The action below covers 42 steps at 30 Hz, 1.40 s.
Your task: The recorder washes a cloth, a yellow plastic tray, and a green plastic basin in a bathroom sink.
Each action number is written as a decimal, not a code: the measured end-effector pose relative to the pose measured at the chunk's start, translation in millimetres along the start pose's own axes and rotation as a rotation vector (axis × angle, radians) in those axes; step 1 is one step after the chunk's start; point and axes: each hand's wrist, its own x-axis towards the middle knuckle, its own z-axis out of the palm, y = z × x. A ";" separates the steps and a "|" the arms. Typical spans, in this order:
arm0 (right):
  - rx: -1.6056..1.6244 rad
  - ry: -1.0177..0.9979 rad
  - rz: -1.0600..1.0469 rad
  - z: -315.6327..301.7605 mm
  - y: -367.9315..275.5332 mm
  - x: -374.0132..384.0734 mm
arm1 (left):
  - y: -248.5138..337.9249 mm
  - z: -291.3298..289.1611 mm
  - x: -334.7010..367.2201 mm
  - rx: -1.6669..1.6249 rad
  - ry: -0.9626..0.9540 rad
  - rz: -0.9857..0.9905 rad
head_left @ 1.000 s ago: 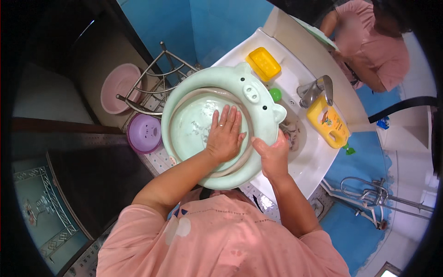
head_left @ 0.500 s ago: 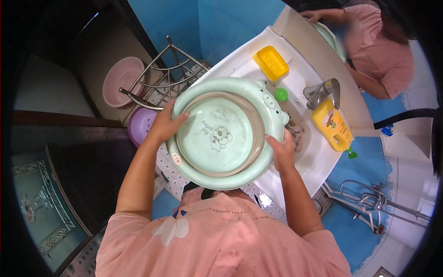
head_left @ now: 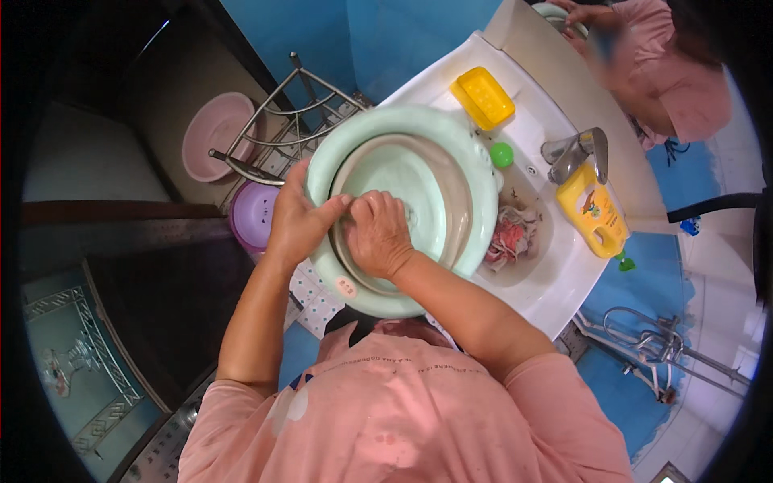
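A pale green folding basin [head_left: 407, 189] with a grey flexible band is held over the near left part of the white sink, its open side facing up. My left hand [head_left: 299, 216] grips its left rim, thumb over the edge and fingers underneath. My right hand [head_left: 380, 233] reaches inside, its fingers bent together against the left inner wall, close to my left thumb. In the sink bowl, partly hidden by the basin, lies a bunched red and white cloth [head_left: 510, 237].
On the white sink [head_left: 555, 282] are a yellow soap dish [head_left: 483, 98], a green ball-like object [head_left: 501, 154], a metal faucet [head_left: 576, 153] and a yellow bottle [head_left: 592, 209]. A metal rack [head_left: 302, 121], pink basin [head_left: 216, 138] and purple basin [head_left: 254, 216] stand left.
My right hand has left the basin's right rim and moved left into its inside. The basin has shifted slightly up and right, and its printed bottom is now partly covered.
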 end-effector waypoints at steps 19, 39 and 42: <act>-0.074 -0.207 -0.074 22.0 15.8 -6.9 | -8.2 -30.8 11.0 -0.439 -0.095 -0.299; -0.138 -0.290 0.090 26.9 22.1 22.4 | 11.1 -30.5 32.6 0.100 -0.196 -0.110; -0.137 -0.301 0.046 29.3 19.9 20.4 | 16.0 -33.0 23.1 0.111 -0.177 -0.104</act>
